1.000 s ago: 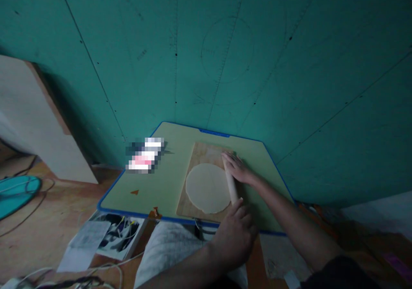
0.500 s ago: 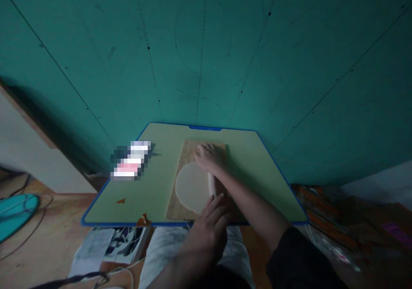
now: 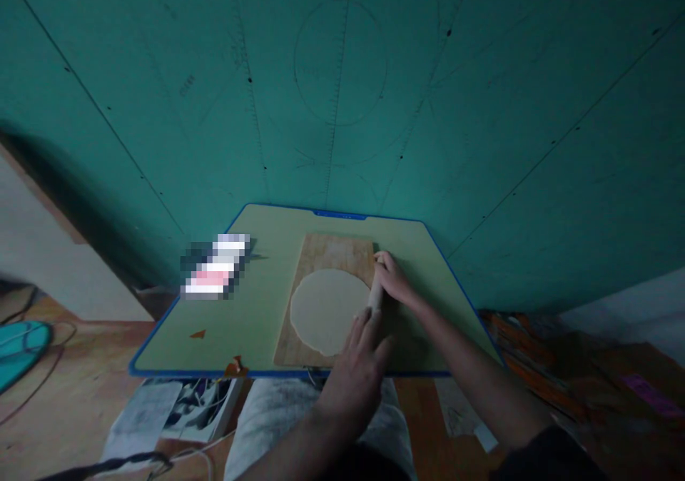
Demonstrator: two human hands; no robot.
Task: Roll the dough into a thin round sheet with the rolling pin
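Note:
A flat round of pale dough (image 3: 327,308) lies on a wooden board (image 3: 337,251) set on a low green table with a blue rim (image 3: 267,295). A pale wooden rolling pin (image 3: 377,297) rests along the dough's right edge. My right hand (image 3: 393,280) presses palm down on the pin's far end. My left hand (image 3: 359,367) lies with spread fingers over its near end. Most of the pin is hidden under the two hands.
A blurred-out packet (image 3: 214,267) lies on the table's left part, with small orange scraps (image 3: 199,334) near the front edge. Papers and cables (image 3: 176,409) lie on the floor in front. A teal wall (image 3: 342,88) rises behind the table. A teal round object (image 3: 16,345) sits far left.
The rolling pin and both hands have moved right, from over the middle of the dough to its right edge. The view has shifted slightly.

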